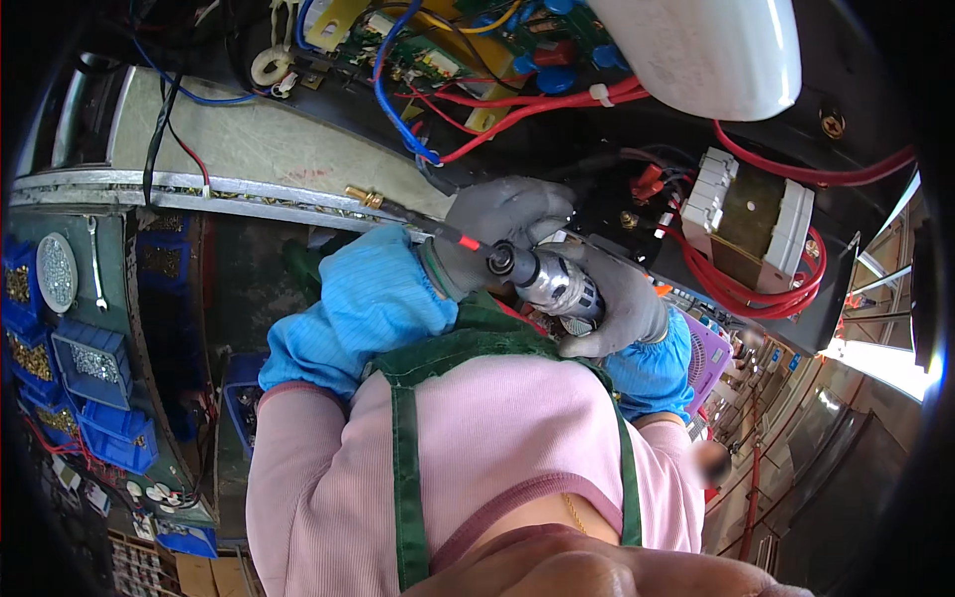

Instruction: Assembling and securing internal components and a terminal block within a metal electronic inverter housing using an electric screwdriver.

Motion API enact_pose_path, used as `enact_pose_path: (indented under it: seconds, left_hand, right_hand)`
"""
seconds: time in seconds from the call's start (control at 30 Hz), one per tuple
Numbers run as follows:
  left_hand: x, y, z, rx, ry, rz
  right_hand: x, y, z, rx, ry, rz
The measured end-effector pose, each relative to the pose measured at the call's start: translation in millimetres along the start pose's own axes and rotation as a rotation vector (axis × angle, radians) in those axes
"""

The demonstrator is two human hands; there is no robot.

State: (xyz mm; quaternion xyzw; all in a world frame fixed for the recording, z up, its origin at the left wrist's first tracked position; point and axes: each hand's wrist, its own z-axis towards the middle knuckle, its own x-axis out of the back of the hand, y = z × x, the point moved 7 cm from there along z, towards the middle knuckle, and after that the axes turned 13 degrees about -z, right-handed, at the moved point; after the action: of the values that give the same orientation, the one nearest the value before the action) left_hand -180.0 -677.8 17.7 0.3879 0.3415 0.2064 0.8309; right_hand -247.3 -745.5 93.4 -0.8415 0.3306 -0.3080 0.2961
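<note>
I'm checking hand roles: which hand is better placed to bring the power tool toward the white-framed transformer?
Probably the right hand: it grips the power tool and is nearer the white-framed transformer. The left hand is farther left.

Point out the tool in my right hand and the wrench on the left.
Tool (559,284): head view, on its silver cylindrical body.
Wrench (96,264): head view, on its shaft.

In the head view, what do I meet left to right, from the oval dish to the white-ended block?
Oval dish of small parts, wrench, brass fitting, gloved left hand, gloved right hand around a tool, white-ended block.
</note>
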Motion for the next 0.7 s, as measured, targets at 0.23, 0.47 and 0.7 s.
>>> enact_pose_path:
  seconds: [0.23,0.47,0.7]
  left_hand:
    - [0,7,20,0.076,-0.245,0.073]
    - [-13,10,27,0.019,-0.585,0.407]
    - [-8,19,29,-0.066,-0.44,0.339]
  right_hand:
    - [-3,20,-7,-0.045,0.015,0.038]
    - [-7,24,-3,-0.066,-0.088,0.067]
    - [0,20,-1,0.022,0.032,-0.051]
